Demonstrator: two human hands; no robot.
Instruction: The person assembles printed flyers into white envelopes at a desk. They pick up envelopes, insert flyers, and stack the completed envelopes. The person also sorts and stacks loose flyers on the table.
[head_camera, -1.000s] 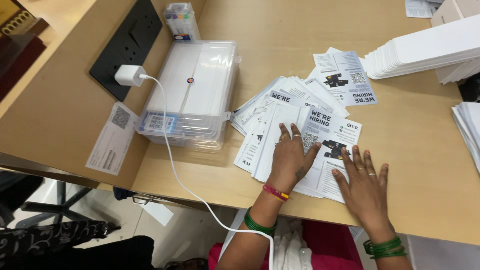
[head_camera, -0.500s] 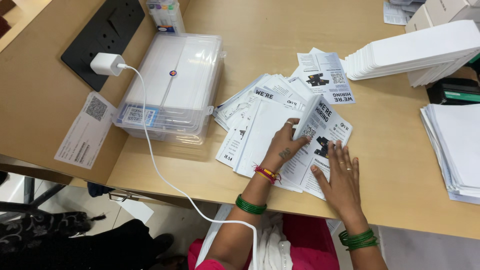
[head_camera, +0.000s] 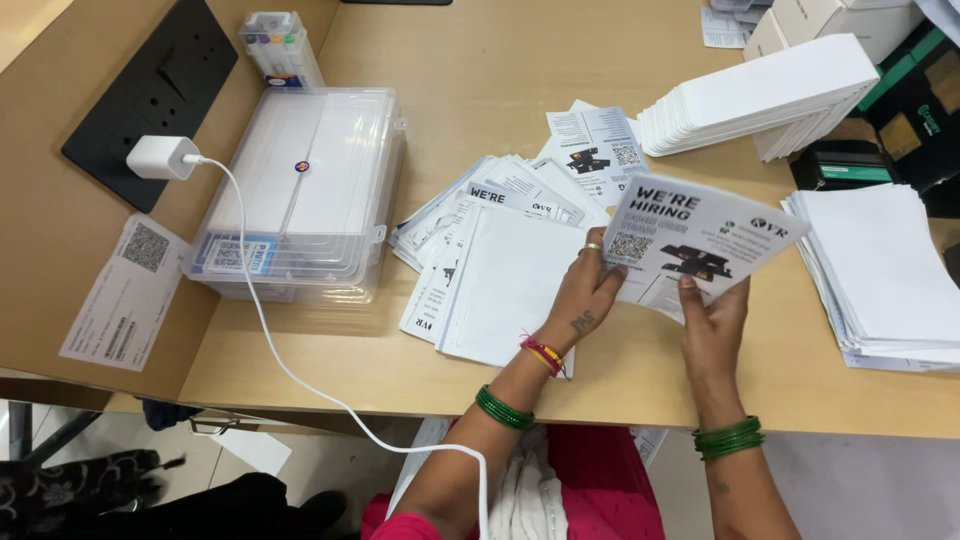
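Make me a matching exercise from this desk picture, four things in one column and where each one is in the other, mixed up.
Things:
1. flyer
2. charger
3. plastic box
4. marker set

Places:
A. plugged into the black socket panel
B. behind the box, upright
C. held in both hands, left hand and right hand
D. left of the spread flyers, lid shut

Pairs: 1-C, 2-A, 3-D, 4-B

— What sort of place is this?
— An office desk. The wooden desk top (head_camera: 480, 60) carries a fan of printed flyers (head_camera: 480, 230) at the centre and stacked white envelopes (head_camera: 770, 95) at two o'clock.
— Anything else?
— A black socket panel (head_camera: 150, 85) with a white charger (head_camera: 157, 157) at ten o'clock, and an office chair base (head_camera: 40, 440) at eight.
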